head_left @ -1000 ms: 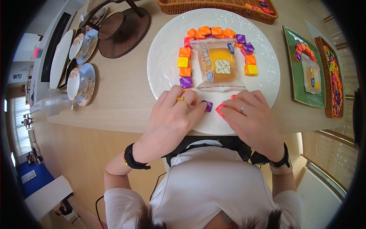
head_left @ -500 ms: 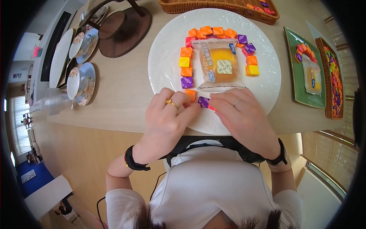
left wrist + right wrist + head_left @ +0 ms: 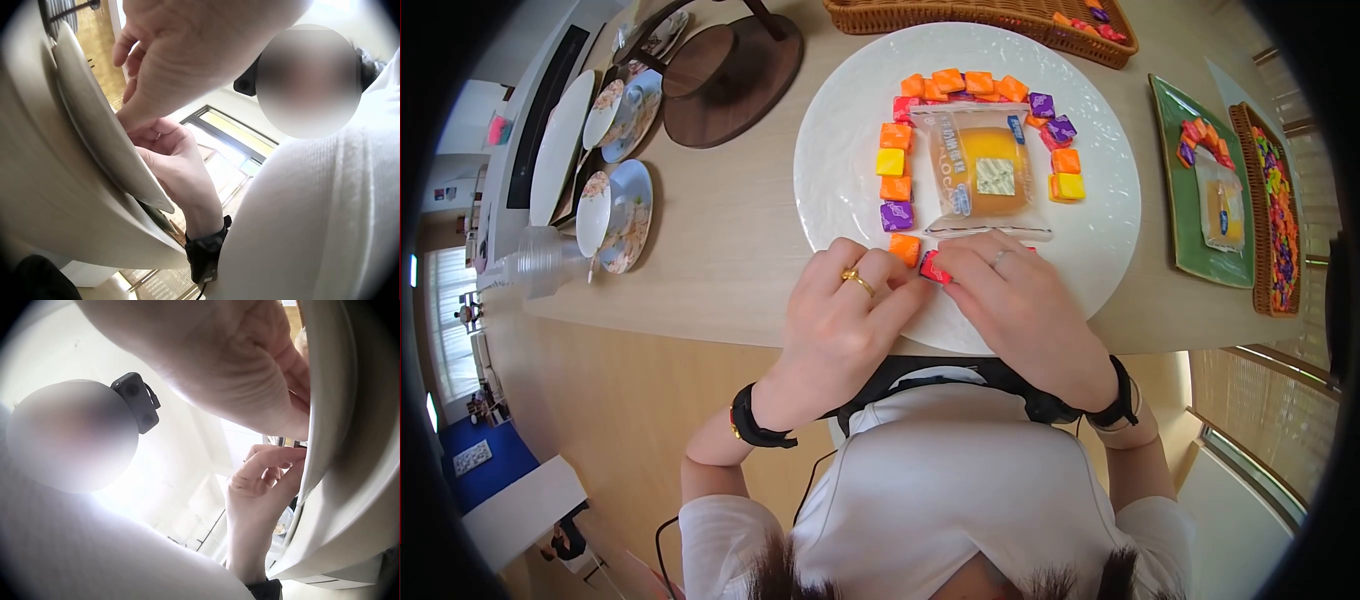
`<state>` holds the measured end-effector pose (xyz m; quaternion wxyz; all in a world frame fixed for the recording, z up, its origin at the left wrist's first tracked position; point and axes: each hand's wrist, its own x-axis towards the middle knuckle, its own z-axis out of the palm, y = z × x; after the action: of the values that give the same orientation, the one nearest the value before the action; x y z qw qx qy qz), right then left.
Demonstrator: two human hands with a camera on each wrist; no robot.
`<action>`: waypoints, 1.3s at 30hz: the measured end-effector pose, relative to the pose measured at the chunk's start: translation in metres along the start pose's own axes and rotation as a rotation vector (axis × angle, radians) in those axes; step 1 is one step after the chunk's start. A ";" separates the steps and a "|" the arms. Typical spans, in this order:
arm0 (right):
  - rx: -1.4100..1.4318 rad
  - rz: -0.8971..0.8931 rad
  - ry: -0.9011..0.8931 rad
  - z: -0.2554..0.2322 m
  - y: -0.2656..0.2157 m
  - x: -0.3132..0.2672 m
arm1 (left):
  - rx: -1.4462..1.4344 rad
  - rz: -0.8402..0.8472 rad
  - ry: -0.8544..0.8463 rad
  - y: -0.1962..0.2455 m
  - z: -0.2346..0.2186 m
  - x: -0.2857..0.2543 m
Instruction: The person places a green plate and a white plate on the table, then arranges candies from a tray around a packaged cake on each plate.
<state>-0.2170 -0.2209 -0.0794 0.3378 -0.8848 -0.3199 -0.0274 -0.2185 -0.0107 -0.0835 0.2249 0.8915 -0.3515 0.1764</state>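
Observation:
Low on the white plate (image 3: 830,130), my right hand (image 3: 1030,300) pinches a red wrapped candy (image 3: 936,266) between thumb and fingers. A dark edge shows at the candy's left side. My left hand (image 3: 845,305) has its fingers curled, thumb and index tips right at that edge; whether they grip it I cannot tell. Just above the left fingers lies an orange candy (image 3: 905,249), below a purple one (image 3: 896,216). More wrapped candies curve round a bagged yellow cake (image 3: 990,180). In the right wrist view the left hand (image 3: 253,500) holds thumb and index close together.
A green tray (image 3: 1190,225) with another bagged cake and candies stands at the right, beside a wicker basket (image 3: 1258,170) of candies. Another basket (image 3: 960,22) is at the back. Floral dishes (image 3: 632,215) and a dark wooden stand (image 3: 740,90) are at the left.
My right hand has moved left with the red candy to the spot by the left fingers. The purple candy there is now mostly covered. The left hand has shifted little.

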 end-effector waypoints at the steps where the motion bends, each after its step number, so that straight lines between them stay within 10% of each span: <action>1: -0.008 -0.010 -0.006 0.001 0.000 0.000 | 0.006 0.001 -0.003 0.000 0.001 0.001; 11: -0.144 0.214 0.262 -0.050 0.005 -0.029 | 0.021 -0.019 -0.048 -0.002 -0.004 -0.001; 39: -0.097 0.179 0.049 -0.033 0.008 -0.020 | -0.024 0.006 -0.046 0.001 -0.002 0.002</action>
<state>-0.2228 -0.2568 -0.0635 0.3031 -0.9242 -0.2296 -0.0341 -0.2187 -0.0116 -0.0808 0.2267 0.8916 -0.3613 0.1523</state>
